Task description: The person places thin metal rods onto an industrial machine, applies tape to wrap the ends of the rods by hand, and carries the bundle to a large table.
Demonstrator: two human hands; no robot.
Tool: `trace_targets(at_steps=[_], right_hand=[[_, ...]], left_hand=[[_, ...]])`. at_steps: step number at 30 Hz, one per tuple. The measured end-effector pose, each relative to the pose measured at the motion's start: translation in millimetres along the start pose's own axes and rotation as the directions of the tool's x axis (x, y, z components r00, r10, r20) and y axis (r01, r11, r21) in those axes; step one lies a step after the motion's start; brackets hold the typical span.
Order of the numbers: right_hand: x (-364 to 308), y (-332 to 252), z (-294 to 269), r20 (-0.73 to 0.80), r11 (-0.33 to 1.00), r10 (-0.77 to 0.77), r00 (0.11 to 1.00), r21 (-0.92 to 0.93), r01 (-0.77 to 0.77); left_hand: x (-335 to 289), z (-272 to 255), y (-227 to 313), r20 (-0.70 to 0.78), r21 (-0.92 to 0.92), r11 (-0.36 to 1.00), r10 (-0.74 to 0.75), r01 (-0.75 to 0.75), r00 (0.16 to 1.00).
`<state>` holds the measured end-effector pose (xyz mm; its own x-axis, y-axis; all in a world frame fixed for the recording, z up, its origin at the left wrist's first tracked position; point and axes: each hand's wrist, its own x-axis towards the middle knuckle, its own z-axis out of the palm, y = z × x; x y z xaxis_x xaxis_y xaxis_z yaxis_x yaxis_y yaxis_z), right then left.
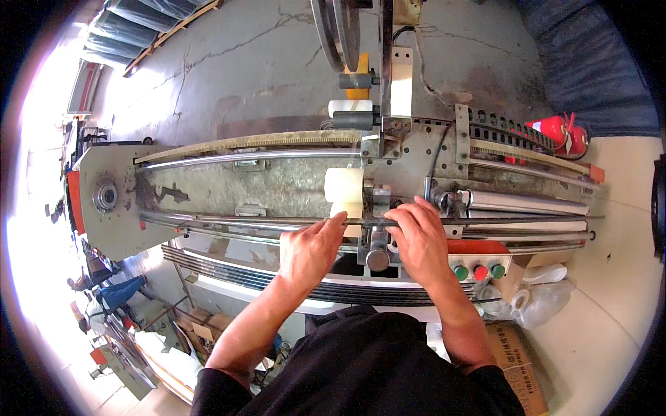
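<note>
A long thin dark rod (pixel 373 222) runs crosswise over a metal machine with guide rails, and both my hands hold it. My left hand (pixel 310 248) pinches it between thumb and fingers, next to the cream rollers (pixel 343 186). To the right of the machine's clamp-like metal fitting (pixel 377 258), my right hand (pixel 420 239) grips the same rod with curled fingers. Past my right hand the rod reaches far out to the right. Several similar dark rods (pixel 277 281) lie along the machine's near side, below my hands.
At the left stands an end plate with a round hub (pixel 105 197). A control box with green and red buttons (pixel 480 272) sits at the near right. Fire extinguishers (pixel 551 130) stand at the far right. Beneath them is a cardboard box (pixel 517 360) near my right elbow.
</note>
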<state>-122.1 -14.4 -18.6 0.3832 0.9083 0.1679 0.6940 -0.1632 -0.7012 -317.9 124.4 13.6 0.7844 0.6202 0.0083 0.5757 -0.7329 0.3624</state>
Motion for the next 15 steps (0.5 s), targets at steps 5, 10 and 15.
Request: trace_targets(at_steps=[5,10,15], right_hand=[[-2,5,6,-0.024,0.999,-0.026,0.999,-0.025,0.025],[1,9,6,-0.028,0.998,-0.056,0.998,-0.04,0.055],[1,7,8,-0.055,0.995,-0.079,0.995,-0.069,0.075]], left_hand=[[36,-24,-16,-0.022,0.11,0.923,0.372,-0.368,0.928],[58,-33,-25,0.473,-0.065,0.998,0.025,0.006,0.881],[72,-32,-33,0.599,-0.353,0.921,0.086,0.167,0.796]])
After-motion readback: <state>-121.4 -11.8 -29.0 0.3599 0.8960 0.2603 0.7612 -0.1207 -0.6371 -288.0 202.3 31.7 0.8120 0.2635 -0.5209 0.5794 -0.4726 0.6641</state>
